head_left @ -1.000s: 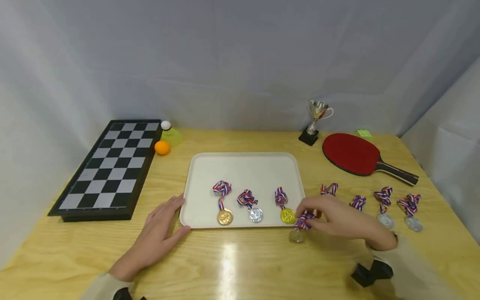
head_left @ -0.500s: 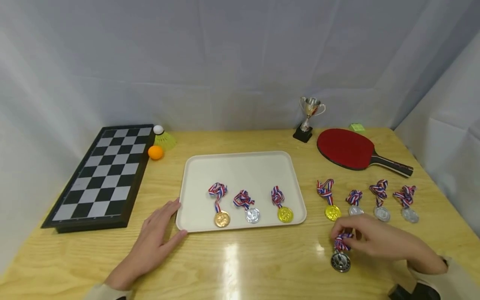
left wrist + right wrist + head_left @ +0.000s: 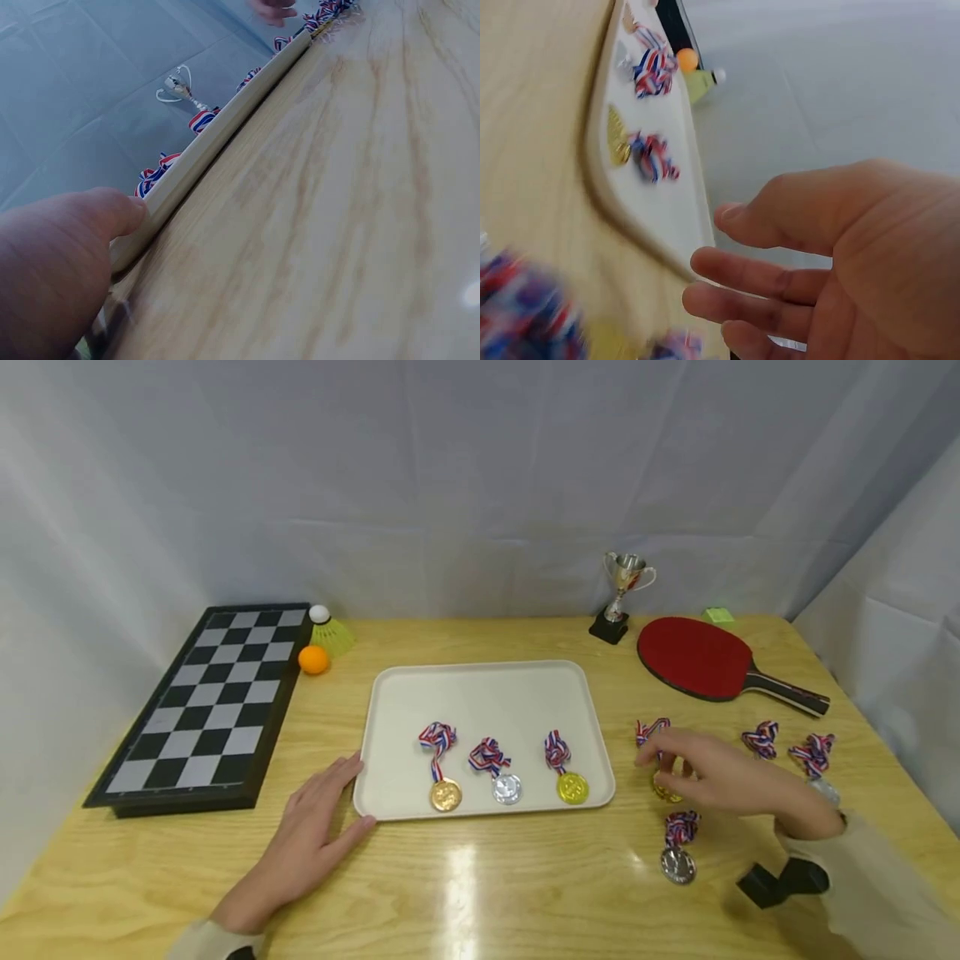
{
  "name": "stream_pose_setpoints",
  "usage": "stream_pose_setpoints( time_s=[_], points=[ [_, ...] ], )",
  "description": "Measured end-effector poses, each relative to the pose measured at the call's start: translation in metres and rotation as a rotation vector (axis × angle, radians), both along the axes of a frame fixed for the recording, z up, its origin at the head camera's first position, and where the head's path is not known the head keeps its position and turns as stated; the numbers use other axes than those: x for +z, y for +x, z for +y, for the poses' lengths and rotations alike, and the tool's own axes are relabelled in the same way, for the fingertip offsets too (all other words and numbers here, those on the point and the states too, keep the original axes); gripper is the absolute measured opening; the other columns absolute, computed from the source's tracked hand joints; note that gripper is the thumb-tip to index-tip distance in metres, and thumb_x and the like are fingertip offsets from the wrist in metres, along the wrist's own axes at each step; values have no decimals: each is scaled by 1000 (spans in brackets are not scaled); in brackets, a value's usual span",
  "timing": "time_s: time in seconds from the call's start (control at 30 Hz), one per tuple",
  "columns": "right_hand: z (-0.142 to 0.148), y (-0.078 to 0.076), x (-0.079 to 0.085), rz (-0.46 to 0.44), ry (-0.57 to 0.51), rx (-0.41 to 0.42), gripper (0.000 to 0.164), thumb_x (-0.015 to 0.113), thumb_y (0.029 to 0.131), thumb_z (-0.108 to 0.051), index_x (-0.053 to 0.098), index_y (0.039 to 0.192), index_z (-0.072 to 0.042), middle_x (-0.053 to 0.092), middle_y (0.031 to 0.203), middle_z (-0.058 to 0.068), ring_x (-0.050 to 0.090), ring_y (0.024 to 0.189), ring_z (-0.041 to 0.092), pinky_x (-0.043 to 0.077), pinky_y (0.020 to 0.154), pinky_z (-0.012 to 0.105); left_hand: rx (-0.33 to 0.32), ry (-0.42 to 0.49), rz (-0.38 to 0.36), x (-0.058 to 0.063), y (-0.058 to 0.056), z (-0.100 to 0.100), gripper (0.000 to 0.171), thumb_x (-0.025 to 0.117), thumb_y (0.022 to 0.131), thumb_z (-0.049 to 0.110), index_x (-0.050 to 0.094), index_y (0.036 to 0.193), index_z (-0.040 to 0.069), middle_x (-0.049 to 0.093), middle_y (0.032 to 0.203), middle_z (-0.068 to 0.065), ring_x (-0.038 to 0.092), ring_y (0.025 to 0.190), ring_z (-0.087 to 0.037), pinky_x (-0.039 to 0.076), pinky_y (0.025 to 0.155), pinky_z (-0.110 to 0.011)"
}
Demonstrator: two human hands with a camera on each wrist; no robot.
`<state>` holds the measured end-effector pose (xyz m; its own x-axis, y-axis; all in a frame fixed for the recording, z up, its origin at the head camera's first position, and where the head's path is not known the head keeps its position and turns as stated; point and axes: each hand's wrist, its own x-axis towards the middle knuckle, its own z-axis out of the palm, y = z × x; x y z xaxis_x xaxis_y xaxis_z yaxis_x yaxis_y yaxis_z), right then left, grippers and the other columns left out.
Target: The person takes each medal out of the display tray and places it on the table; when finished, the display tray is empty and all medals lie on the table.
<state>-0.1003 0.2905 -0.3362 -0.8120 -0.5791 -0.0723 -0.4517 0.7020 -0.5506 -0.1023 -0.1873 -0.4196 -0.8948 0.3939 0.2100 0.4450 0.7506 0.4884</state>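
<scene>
My left hand (image 3: 309, 835) lies at the front left corner of the cream tray (image 3: 480, 672), thumb and fingertips against its rim. On the tray are a bronze-gold medal (image 3: 446, 795), a silver medal (image 3: 507, 788) and a yellow-gold medal (image 3: 573, 787), each with a bunched red, white and blue ribbon. To the tray's right, my right hand (image 3: 716, 772) hovers with bent, parted fingers and nothing between them. It partly covers another gold medal (image 3: 664, 791). Nearer the front lies a dark silver medal (image 3: 678, 866). Two medal ribbons (image 3: 761, 739) show beyond the right hand.
A chessboard (image 3: 217, 702) lies at the left, beside an orange ball (image 3: 313, 659) and a yellow shuttlecock (image 3: 330, 633). At the back right stand a small trophy cup (image 3: 622, 593), a red table tennis bat (image 3: 697, 658) and a green block (image 3: 717, 614).
My right hand carried the dark silver medal rightward from the tray's front right corner, let it go on the table, then rose toward the gold medal. My left hand stayed at the tray.
</scene>
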Motion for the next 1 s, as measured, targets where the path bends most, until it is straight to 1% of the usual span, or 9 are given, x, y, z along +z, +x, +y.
stream_pose_setpoints(
  time_s=[0.1,0.2,0.3,0.4,0.5,0.63,0.77,0.9,1.0],
  points=[
    [-25,-22,5,8,2,50,19,60,91,-2,63,110,-8,65,105,5,55,83,5,52,67,21,-1,1,-6,1,-1,-2,66,64,92,32,36,147,8,38,153,-11,32,139,-37,22,109,-59],
    [-56,-43,8,15,-22,131,20,60,91,1,63,110,-5,66,105,8,58,83,9,52,68,23,-6,9,-12,1,-1,-3,67,65,91,31,36,147,8,38,153,-11,31,139,-37,21,110,-59],
    [-93,-58,11,32,-34,219,22,59,90,0,63,112,-4,66,108,9,59,86,14,54,72,27,-10,16,-12,0,-1,-2,68,65,91,30,36,147,7,39,152,-12,32,139,-37,20,110,-59],
    [-131,-69,11,69,-22,302,26,59,90,-1,63,115,-4,63,112,9,61,89,18,55,76,32,-17,19,0,-1,-2,0,67,66,91,29,37,147,6,39,152,-12,32,139,-37,21,109,-59],
    [-164,-78,8,98,21,345,32,59,89,-3,63,121,-7,59,117,9,60,96,20,54,83,33,-28,17,22,-1,-2,2,66,65,91,28,37,146,6,41,151,-12,34,138,-37,23,108,-60],
    [-196,-90,-2,117,131,363,43,57,87,-1,61,128,-13,53,126,12,54,104,21,50,84,31,-27,7,31,1,-2,1,65,65,91,27,38,146,6,41,150,-13,35,137,-37,24,108,-59],
    [-214,-96,-12,85,211,376,44,55,81,5,65,121,-11,50,131,16,50,114,26,47,93,35,-19,-8,-1,1,-2,0,65,64,92,30,37,146,7,39,152,-13,34,138,-37,24,109,-59],
    [-223,-100,-18,103,211,395,32,57,79,8,67,103,-11,59,112,9,53,104,21,47,92,33,-13,-15,-16,2,-1,0,65,63,92,32,36,146,7,38,153,-12,33,139,-36,24,110,-58],
    [-228,-103,-19,151,157,421,25,58,82,7,66,96,-13,60,96,2,54,93,15,48,87,28,-2,-13,-4,5,1,-4,64,64,92,30,38,146,6,39,152,-13,34,138,-37,24,110,-58]
  ],
)
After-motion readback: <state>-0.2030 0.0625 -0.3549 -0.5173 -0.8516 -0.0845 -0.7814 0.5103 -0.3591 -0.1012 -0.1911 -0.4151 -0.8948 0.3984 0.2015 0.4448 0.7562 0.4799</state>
